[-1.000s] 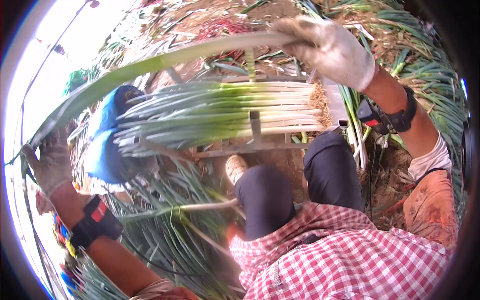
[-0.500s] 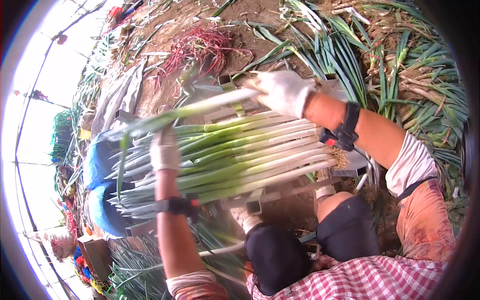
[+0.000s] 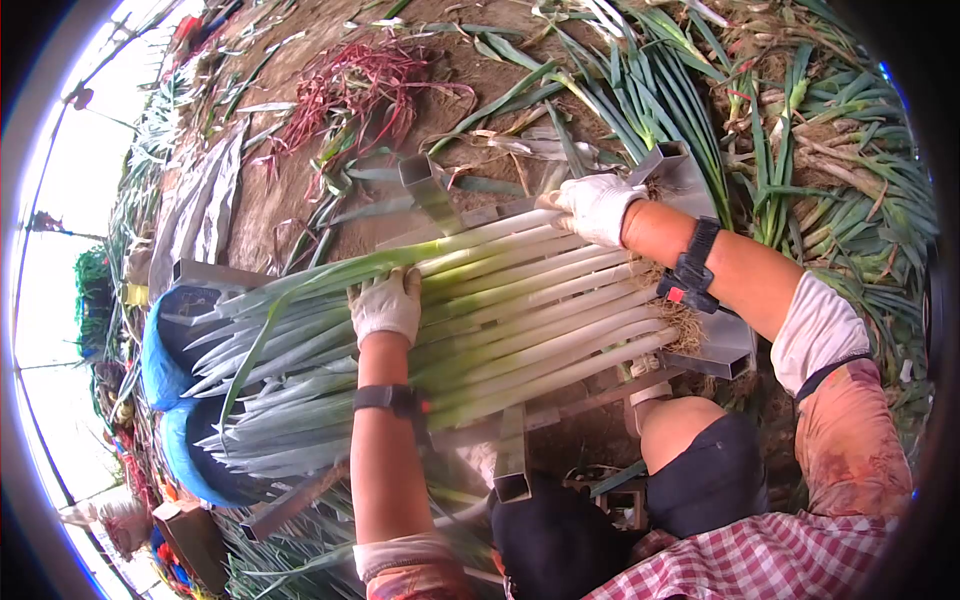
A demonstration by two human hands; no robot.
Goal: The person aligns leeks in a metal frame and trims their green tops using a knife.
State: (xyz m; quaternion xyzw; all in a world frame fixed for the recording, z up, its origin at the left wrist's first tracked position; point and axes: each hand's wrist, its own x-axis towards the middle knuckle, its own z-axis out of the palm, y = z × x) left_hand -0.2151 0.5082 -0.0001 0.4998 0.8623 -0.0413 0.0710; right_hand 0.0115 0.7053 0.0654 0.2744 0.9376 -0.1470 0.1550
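A metal rack (image 3: 690, 165) held a row of leeks (image 3: 500, 310). The gloved left hand (image 3: 388, 303) and right hand (image 3: 596, 205) each gripped the topmost leek (image 3: 470, 240).

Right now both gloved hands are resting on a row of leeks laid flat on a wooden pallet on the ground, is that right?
Not quite. The head view shows the leeks lying across a metal frame of square tubing, not a wooden pallet. The rest holds: the left hand and the right hand, both gloved, rest on the row.
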